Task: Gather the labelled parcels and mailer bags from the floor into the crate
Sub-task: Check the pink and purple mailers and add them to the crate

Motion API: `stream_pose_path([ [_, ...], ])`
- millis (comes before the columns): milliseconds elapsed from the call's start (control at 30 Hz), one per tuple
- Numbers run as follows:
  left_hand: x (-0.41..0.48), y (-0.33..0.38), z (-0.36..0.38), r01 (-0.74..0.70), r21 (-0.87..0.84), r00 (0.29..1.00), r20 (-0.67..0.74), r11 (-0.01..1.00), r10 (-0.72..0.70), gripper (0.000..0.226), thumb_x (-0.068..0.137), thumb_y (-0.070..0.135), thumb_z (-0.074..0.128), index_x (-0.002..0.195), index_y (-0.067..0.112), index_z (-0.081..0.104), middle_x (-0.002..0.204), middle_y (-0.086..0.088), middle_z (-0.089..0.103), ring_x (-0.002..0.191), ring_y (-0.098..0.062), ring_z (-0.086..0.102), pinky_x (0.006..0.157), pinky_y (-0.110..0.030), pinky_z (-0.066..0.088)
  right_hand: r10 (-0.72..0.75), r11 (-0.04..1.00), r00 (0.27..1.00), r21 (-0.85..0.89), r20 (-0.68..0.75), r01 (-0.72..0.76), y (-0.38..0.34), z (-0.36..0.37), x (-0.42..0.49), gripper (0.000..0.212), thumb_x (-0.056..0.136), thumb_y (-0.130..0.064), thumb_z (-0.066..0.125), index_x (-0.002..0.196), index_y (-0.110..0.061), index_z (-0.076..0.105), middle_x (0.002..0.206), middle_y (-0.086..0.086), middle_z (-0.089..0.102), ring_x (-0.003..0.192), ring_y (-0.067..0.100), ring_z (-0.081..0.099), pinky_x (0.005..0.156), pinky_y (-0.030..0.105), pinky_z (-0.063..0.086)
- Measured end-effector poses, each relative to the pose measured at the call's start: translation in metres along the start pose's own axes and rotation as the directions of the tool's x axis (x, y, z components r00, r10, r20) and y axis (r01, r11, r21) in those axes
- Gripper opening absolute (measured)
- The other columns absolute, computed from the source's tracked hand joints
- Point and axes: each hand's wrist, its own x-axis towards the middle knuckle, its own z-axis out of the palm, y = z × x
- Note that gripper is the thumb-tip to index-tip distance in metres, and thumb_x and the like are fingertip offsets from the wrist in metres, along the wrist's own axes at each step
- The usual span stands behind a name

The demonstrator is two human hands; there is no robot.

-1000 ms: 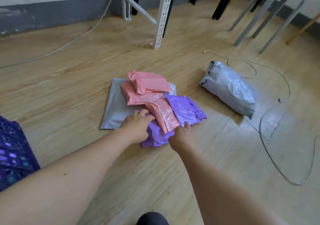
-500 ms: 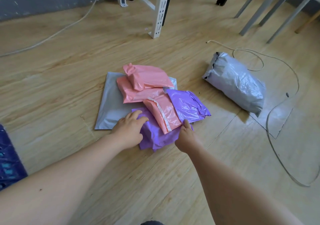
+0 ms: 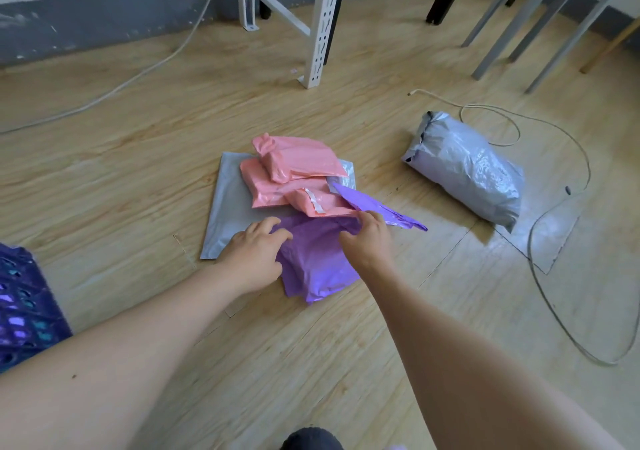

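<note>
A heap of mailer bags lies on the wooden floor. A flat grey mailer [image 3: 225, 214] is at the bottom, with three pink mailers [image 3: 301, 160] stacked on it. A purple mailer [image 3: 315, 259] lies at the front of the heap, and a second purple mailer [image 3: 374, 203] sits tilted to its right. My left hand [image 3: 254, 254] grips the left edge of the front purple mailer. My right hand [image 3: 367, 238] pinches its upper right edge, beneath the nearest pink mailer. A bulky grey parcel bag [image 3: 467, 169] lies apart to the right. No crate is in view.
White metal rack legs [image 3: 320, 34] and grey and black furniture legs [image 3: 519, 9] stand behind the heap. A thin cable [image 3: 540, 235] loops across the floor around the grey parcel. Another cable [image 3: 138, 72] runs along the left wall. Purple patterned fabric [image 3: 24, 311] is at the left edge.
My right hand moved up and in to pinch the purple mailer's top edge. The right purple mailer has tipped up on its side, and the nearest pink mailer shifted.
</note>
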Motion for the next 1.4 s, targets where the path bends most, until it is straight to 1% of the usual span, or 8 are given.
stream_pose_path([
  [133,-0.012,-0.004,-0.008,0.006,0.020,1.000,-0.020,1.000,-0.005,0.056,0.086,0.016,0.053,0.139,0.023,0.038,0.153,-0.002,0.021,0.139,-0.022,0.025,0.111,-0.037,0.029,0.081,0.995,0.986,0.066,-0.143,-0.073,-0.013,-0.014,-0.008,0.024,0.075,-0.009,0.051,0.056,-0.018,0.040,0.062,0.004,0.042,0.072,0.028,0.038,0.056,0.032,0.031],
  [300,-0.021,-0.009,-0.016,0.003,0.029,0.993,-0.121,1.000,0.001,0.069,0.085,0.019,0.057,0.146,0.021,0.027,0.152,-0.003,0.023,0.138,-0.023,0.029,0.110,-0.037,0.031,0.056,0.990,0.965,0.143,-0.254,-0.020,-0.027,-0.026,-0.016,0.023,0.075,0.001,0.049,0.091,-0.008,0.063,0.100,0.005,0.061,0.096,0.023,0.054,0.073,0.024,0.031],
  [500,-0.019,-0.006,-0.023,0.044,-0.257,0.958,-0.264,0.965,-0.114,0.101,0.071,0.025,0.078,0.149,0.019,0.016,0.146,-0.008,0.031,0.133,-0.029,0.035,0.104,-0.041,0.037,0.227,0.868,0.958,0.482,-0.176,-0.117,-0.073,-0.036,-0.015,0.017,0.075,-0.004,0.049,0.078,-0.010,0.065,0.071,0.001,0.056,0.072,0.020,0.050,0.072,0.029,0.044],
  [700,-0.018,-0.009,-0.038,0.414,-0.855,0.796,0.173,0.313,-0.580,0.113,0.067,0.048,0.079,0.151,0.013,0.012,0.154,-0.011,0.025,0.139,-0.027,0.031,0.107,-0.042,0.034,0.377,0.083,0.863,0.916,0.336,-0.393,-0.107,-0.051,-0.021,0.027,0.082,0.009,0.032,0.061,-0.006,0.038,0.058,0.006,0.033,0.046,0.017,0.033,0.038,0.016,0.034],
  [833,-0.035,-0.014,-0.037,0.581,-0.776,0.734,0.630,-0.246,-0.255,0.099,0.074,0.078,0.045,0.140,0.005,0.033,0.140,-0.026,0.039,0.128,-0.037,0.044,0.087,-0.053,0.044,0.309,-0.191,0.817,0.874,0.486,-0.448,-0.098,-0.040,-0.026,0.028,0.084,0.006,0.025,0.063,-0.007,0.038,0.062,0.005,0.033,0.040,0.015,0.040,0.037,0.014,0.044],
  [1000,-0.018,-0.003,-0.046,0.195,-0.873,0.852,0.377,-0.446,-0.365,0.029,0.089,0.045,0.057,0.086,0.016,0.056,0.081,-0.007,0.057,0.070,-0.019,0.056,0.063,-0.036,0.049,0.311,0.267,0.760,0.715,0.571,-0.646,-0.090,-0.018,-0.038,0.031,0.086,0.012,0.028,0.062,-0.004,0.038,0.056,0.004,0.030,0.051,0.018,0.042,0.057,0.031,0.055],
  [1200,-0.011,-0.037,-0.024,0.055,-0.973,0.529,0.220,-0.225,-0.820,0.036,0.085,0.001,0.059,0.121,0.003,0.056,0.114,-0.016,0.062,0.089,-0.025,0.062,0.082,-0.041,0.053,0.185,0.983,0.893,-0.071,0.410,-0.171,-0.058,0.021,-0.033,0.017,0.088,-0.009,0.045,0.096,-0.004,0.059,0.092,0.015,0.058,0.078,0.031,0.061,0.076,0.040,0.054],
  [1400,-0.011,-0.073,-0.010,0.184,-0.979,0.509,0.166,-0.081,-0.845,0.038,0.086,-0.003,0.040,0.120,0.011,0.051,0.106,-0.005,0.056,0.090,-0.023,0.054,0.080,-0.032,0.045,0.027,0.825,0.952,-0.544,0.305,0.151,-0.008,0.030,-0.030,0.075,0.084,0.000,0.049,0.149,-0.018,0.016,0.146,0.015,0.024,0.114,0.034,0.056,0.080,0.036,0.045],
])
